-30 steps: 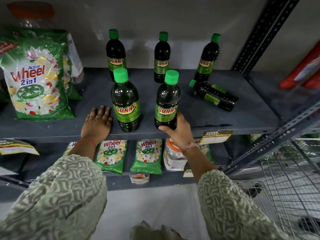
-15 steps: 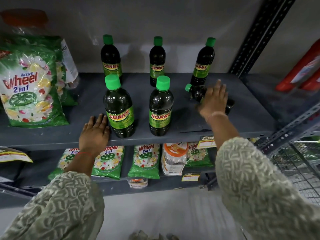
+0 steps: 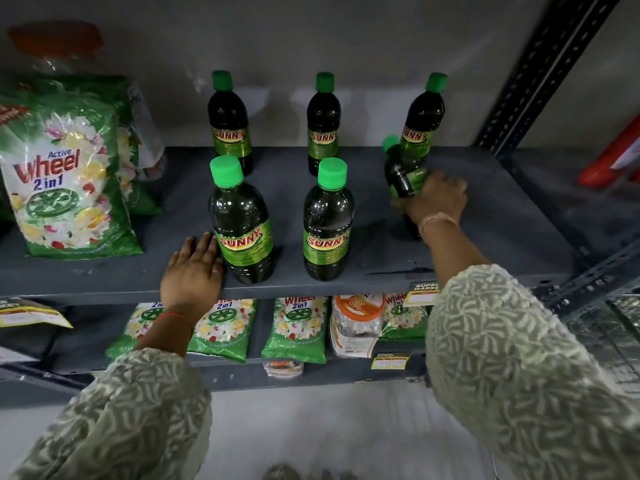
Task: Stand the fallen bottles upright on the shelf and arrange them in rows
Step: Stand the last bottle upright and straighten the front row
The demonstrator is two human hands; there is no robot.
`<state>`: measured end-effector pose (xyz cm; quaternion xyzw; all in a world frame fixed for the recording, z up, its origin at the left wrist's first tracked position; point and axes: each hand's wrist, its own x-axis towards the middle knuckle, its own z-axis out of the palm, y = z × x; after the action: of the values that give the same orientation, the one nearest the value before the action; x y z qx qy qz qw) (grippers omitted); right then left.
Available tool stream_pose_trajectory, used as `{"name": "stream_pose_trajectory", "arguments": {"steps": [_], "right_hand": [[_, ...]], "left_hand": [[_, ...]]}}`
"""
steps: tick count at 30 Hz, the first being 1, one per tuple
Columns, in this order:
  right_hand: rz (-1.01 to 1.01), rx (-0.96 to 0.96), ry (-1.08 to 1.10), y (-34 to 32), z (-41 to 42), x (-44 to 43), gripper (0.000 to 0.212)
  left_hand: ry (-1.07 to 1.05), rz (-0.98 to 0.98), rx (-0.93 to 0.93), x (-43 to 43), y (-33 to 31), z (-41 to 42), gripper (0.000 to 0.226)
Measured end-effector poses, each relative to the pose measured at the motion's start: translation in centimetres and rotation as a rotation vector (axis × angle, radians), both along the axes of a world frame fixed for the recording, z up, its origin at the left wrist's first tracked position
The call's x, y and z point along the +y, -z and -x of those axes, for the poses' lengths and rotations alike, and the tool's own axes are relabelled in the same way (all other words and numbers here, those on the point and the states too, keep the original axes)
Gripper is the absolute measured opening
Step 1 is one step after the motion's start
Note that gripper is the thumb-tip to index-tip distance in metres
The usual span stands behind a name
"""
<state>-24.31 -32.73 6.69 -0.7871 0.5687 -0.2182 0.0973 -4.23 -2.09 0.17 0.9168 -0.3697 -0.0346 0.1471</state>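
Dark Sunny bottles with green caps stand on the grey shelf (image 3: 485, 216). Three stand at the back: left (image 3: 229, 123), middle (image 3: 323, 124), right (image 3: 423, 119). Two stand at the front: left (image 3: 241, 223), right (image 3: 327, 223). My right hand (image 3: 434, 199) is shut on a sixth bottle (image 3: 401, 171), which is tilted, cap up and to the left, at the front right. My left hand (image 3: 192, 268) lies flat on the shelf's front edge, touching the front-left bottle's base.
A large Wheel detergent bag (image 3: 65, 174) stands at the shelf's left. Smaller Wheel packets (image 3: 294, 327) and a jar (image 3: 356, 323) fill the lower shelf. A black upright post (image 3: 540, 71) and red items (image 3: 616, 157) are to the right. A wire trolley (image 3: 609, 327) is at lower right.
My right hand left the front-right bottle, reached to the fallen bottle at the right, grasped it and has tipped it up from lying flat. My left hand stayed in place.
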Motion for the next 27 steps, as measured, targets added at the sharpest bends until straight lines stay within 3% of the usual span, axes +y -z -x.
{"name": "stream_pose_trajectory", "arguments": {"steps": [3,7,14,18,20,23,25,27], "right_hand": [[-0.016,-0.404,0.004,0.4,-2.2,2.3,0.082],[0.026,-0.633,-0.023,1.6,-2.7,4.4,0.088],[0.039,-0.623,-0.057,2.7,-1.8,5.0,0.088],[-0.078,-0.759,-0.14,3.3,-0.8,5.3,0.083],[-0.153,-0.797,-0.193,3.4,-0.6,5.3,0.095],[-0.182,-0.62,-0.072,3.5,-0.7,5.5,0.118],[-0.158,-0.615,-0.076,3.6,-0.7,5.6,0.112],[-0.185,-0.698,-0.144,3.8,-0.4,5.2,0.092]], "left_hand": [[-0.018,-0.023,-0.01,0.4,0.1,-0.2,0.067],[0.0,-0.029,-0.016,0.0,0.1,-0.2,0.067],[-0.002,-0.022,-0.011,-0.2,0.3,-0.1,0.066],[-0.002,-0.029,-0.016,-0.1,0.5,-0.2,0.063],[-0.005,-0.042,-0.021,-0.1,0.5,-0.2,0.059],[-0.002,-0.05,-0.022,-0.1,0.5,-0.3,0.066],[-0.005,-0.055,-0.024,-0.1,0.6,-0.3,0.067],[-0.007,-0.054,-0.019,-0.2,0.5,-0.3,0.067]]}}
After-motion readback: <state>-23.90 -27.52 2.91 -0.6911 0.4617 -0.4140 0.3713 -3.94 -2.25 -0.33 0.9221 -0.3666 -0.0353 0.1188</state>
